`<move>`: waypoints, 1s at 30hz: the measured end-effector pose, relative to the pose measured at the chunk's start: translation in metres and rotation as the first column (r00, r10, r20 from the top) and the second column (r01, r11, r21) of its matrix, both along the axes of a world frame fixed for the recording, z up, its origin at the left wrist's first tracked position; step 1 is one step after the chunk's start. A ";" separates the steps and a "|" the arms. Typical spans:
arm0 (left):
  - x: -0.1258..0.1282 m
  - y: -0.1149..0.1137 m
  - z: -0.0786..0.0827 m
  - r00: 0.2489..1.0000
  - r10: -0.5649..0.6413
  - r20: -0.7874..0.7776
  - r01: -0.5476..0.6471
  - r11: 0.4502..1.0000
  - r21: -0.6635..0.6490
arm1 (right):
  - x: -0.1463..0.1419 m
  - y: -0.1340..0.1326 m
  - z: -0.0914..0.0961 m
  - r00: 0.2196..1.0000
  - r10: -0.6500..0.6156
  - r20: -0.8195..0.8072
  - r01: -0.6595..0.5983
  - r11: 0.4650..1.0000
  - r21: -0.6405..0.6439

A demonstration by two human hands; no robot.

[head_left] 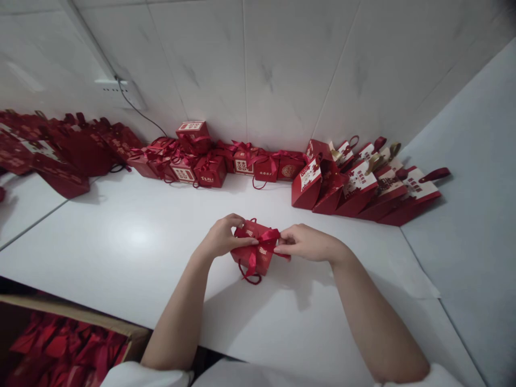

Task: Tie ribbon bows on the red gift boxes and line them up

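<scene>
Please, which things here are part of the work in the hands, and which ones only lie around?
In hand: left hand and right hand, both pinching the red ribbon on the small red box.
Lying about: tied boxes by the wall; handled bags at right; red bags at left; cardboard carton; wall socket.

We note a white table [121, 242] against a pale tiled wall [282, 64]. A socket [116, 88] with a dark cable [145, 115] sits upper left. Glare on the tabletop. A carton [80, 317] stands below the near edge.
</scene>
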State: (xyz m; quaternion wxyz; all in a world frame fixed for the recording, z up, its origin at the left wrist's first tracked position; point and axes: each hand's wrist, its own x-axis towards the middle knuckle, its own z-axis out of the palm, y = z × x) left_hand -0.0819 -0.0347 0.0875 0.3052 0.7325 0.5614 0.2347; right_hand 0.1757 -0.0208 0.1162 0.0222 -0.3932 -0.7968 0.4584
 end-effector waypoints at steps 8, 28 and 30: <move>0.000 0.000 -0.002 1.000 -0.009 0.019 0.009 1.000 0.006 | 0.008 0.010 -0.008 0.995 0.080 0.053 -0.075 0.993 -0.090; -0.040 0.012 -0.017 0.881 -0.430 0.197 0.470 0.844 -0.260 | 0.034 0.001 -0.010 0.987 -0.088 0.132 0.080 0.995 0.067; -0.031 0.017 -0.028 0.856 -0.454 0.245 0.511 0.813 -0.278 | 0.022 0.003 -0.018 0.986 -0.071 0.148 0.058 0.994 0.088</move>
